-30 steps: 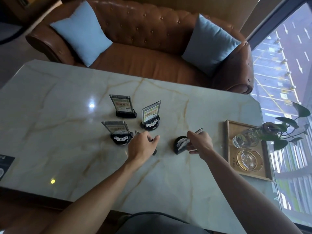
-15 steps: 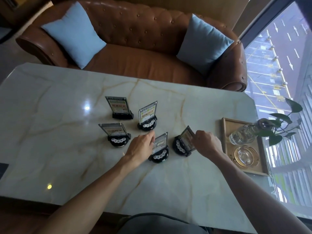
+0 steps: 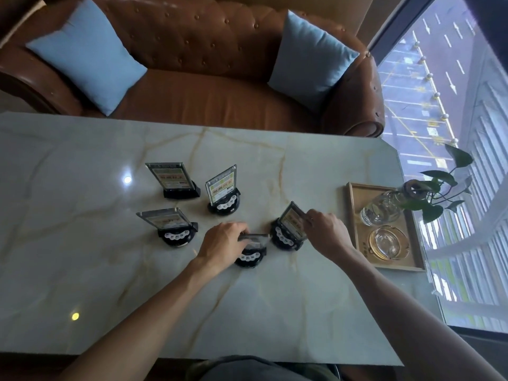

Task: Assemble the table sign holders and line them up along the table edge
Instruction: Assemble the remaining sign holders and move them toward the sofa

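Observation:
Several table sign holders stand on the marble table (image 3: 82,270), each a clear panel in a black base. My left hand (image 3: 224,244) grips the panel of the nearest sign holder (image 3: 251,254), whose round base shows white buttons. My right hand (image 3: 325,232) holds the right edge of the tilted panel of another sign holder (image 3: 288,229) just to the right. A holder (image 3: 171,225) stands upright at the left. Two others, one (image 3: 176,180) and the other (image 3: 224,192), stand behind.
A wooden tray (image 3: 354,215) at the right table edge carries a glass vase with a plant (image 3: 382,209) and a glass ashtray (image 3: 389,243). A brown leather sofa (image 3: 206,92) with two blue cushions lies beyond the far edge. A window is on the right.
The two near panels, lying low a second ago, now stand in their bases. My left hand has closed over the top of its panel; my right hand stays on the other panel's edge.

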The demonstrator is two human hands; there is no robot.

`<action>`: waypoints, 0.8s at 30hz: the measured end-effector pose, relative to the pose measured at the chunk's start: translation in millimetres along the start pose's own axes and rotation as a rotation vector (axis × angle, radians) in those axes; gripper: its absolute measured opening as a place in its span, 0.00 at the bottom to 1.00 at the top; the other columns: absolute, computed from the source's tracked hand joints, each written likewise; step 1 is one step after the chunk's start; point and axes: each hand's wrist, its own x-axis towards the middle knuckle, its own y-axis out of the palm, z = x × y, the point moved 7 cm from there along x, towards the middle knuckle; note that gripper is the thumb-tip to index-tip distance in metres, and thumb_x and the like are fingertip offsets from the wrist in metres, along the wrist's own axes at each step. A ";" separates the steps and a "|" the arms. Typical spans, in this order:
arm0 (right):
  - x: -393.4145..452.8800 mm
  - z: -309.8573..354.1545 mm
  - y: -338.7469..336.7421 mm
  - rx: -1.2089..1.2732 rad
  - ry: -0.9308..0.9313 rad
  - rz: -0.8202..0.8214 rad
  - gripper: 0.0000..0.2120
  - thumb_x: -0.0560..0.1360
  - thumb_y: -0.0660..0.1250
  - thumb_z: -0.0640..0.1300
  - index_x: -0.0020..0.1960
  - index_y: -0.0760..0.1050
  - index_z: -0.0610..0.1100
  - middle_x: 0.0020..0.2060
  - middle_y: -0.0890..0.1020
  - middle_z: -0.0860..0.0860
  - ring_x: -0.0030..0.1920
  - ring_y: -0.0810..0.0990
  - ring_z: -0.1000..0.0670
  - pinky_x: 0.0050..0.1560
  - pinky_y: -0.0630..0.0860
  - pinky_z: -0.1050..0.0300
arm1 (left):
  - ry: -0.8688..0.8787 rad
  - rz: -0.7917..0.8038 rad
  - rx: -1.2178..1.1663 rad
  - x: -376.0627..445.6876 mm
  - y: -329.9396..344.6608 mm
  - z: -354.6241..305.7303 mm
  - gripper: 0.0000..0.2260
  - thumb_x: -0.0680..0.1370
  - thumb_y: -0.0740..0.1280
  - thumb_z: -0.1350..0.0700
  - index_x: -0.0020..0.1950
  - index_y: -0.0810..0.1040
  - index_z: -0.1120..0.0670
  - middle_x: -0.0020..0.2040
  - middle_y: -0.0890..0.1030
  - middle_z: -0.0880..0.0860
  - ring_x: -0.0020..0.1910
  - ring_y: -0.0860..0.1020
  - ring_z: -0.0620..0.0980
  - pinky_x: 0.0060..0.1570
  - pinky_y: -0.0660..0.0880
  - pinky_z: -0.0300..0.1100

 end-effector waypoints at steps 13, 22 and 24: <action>129.1 -99.8 -113.3 0.155 0.032 -0.140 0.13 0.74 0.64 0.43 0.32 0.72 0.40 0.28 0.75 0.44 0.30 0.75 0.42 0.29 0.66 0.56 | 0.055 -0.100 -0.032 132.3 -25.5 -105.4 0.08 0.77 0.71 0.47 0.50 0.84 0.49 0.44 0.85 0.47 0.42 0.81 0.50 0.39 0.76 0.42; 241.8 -190.2 -193.6 0.052 0.096 -0.225 0.09 0.68 0.64 0.44 0.42 0.78 0.40 0.44 0.81 0.39 0.39 0.77 0.37 0.38 0.70 0.54 | 0.009 -0.156 -0.147 273.3 -1.7 -187.5 0.07 0.75 0.71 0.50 0.51 0.86 0.48 0.46 0.86 0.48 0.46 0.81 0.51 0.43 0.77 0.44; 259.9 -207.6 -202.0 0.024 0.102 -0.231 0.10 0.71 0.64 0.41 0.48 0.80 0.38 0.46 0.78 0.38 0.38 0.74 0.38 0.39 0.70 0.54 | 0.008 -0.166 -0.158 300.2 7.3 -201.9 0.06 0.75 0.70 0.50 0.49 0.85 0.48 0.43 0.86 0.48 0.44 0.81 0.51 0.42 0.78 0.46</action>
